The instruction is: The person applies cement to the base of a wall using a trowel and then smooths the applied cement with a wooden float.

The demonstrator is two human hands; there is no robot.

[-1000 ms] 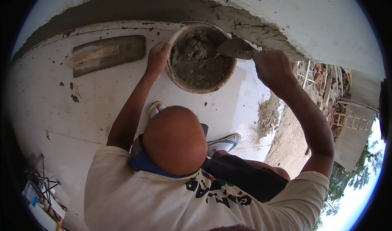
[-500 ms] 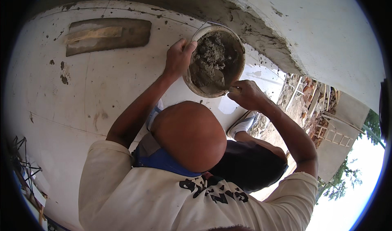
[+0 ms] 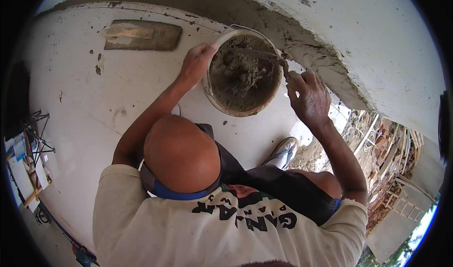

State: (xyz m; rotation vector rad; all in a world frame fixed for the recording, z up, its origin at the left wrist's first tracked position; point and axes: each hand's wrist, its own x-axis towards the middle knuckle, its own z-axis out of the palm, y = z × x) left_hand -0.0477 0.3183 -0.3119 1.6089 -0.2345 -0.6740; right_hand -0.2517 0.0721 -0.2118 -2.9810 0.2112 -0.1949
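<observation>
A round bucket (image 3: 245, 112) with grey wet mortar (image 3: 243, 85) in it stands in front of me, its wire handle folded toward the far side. My left hand (image 3: 198, 63) grips its left rim, thumb on the edge. My right hand (image 3: 309, 94), to the right of the bucket, is closed round the handle of a trowel (image 3: 257, 54). The trowel's mortar-coated blade reaches over the far rim side and lies across the top of the mortar. Its handle is mostly hidden in my fingers.
A plastering float (image 3: 165, 36) with a wooden handle lies on the spattered pale floor (image 3: 89, 120) at far left. A freshly mortared wall edge (image 3: 311, 50) runs beyond the bucket. Rubble and wood scraps (image 3: 391, 149) lie right; a dark metal frame (image 3: 40, 130) stands left. My knees are close below.
My right hand has moved up and outward along the bucket's right side. The trowel has gone from the near right part of the mortar to the far part. My left hand keeps its hold.
</observation>
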